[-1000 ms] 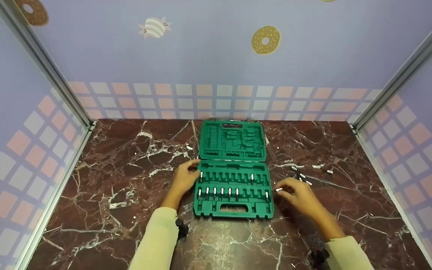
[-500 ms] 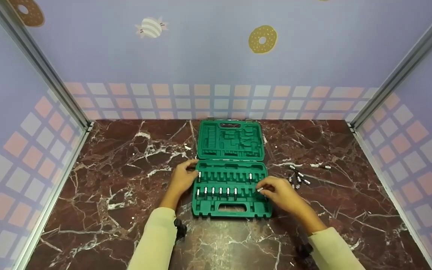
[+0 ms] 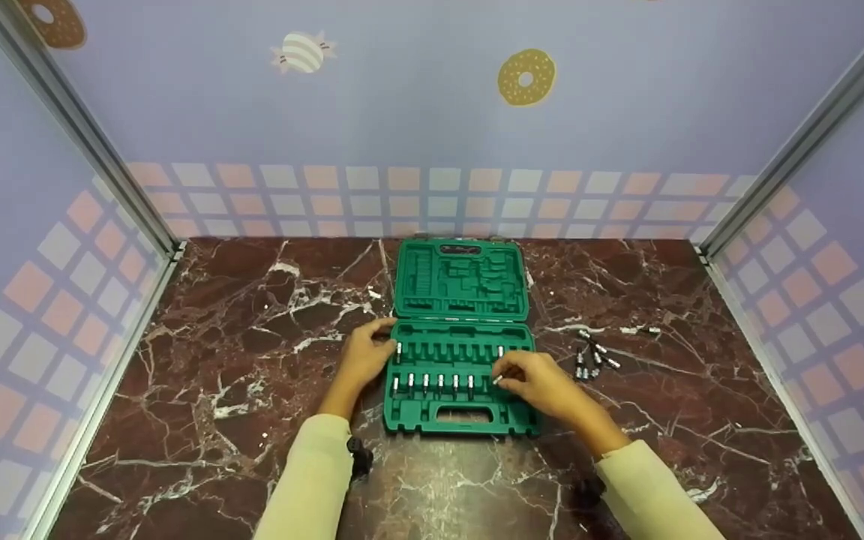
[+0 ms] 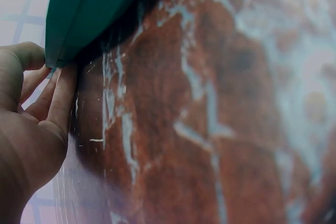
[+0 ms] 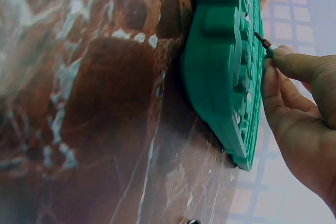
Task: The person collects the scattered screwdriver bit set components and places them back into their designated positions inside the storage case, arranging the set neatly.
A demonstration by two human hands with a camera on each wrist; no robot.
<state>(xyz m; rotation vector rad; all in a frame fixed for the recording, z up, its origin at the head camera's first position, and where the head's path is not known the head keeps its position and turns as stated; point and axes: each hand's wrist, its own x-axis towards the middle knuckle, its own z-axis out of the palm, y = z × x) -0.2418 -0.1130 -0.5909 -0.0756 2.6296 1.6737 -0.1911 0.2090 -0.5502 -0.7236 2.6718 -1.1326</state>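
A green plastic tool case (image 3: 462, 420) lies unfolded on the table, its moulded lid (image 3: 462, 289) laid back toward the wall. My left hand (image 3: 364, 356) grips the left side of the case; in the left wrist view the thumb and fingers (image 4: 62, 95) meet at the case's edge. Between thumb and fingertips, my right hand (image 3: 541, 382) pinches a small bit socket (image 5: 268, 44) with a dark tip and a silver end, held over the front row of slots. Several bit sockets (image 3: 440, 384) stand in that row's left part. Another bit socket (image 3: 399, 352) sits at the back row's left end.
Several loose bit sockets (image 3: 595, 352) lie in a group on the marbled table (image 3: 252, 420), right of the case. Apart from them lies a single bit socket (image 3: 651, 330). Patterned walls (image 3: 432, 112) enclose the table at the back and both sides.
My right hand has carried the bit socket leftward, from beside the case to over the front row of slots. The left hand has kept its hold on the case.
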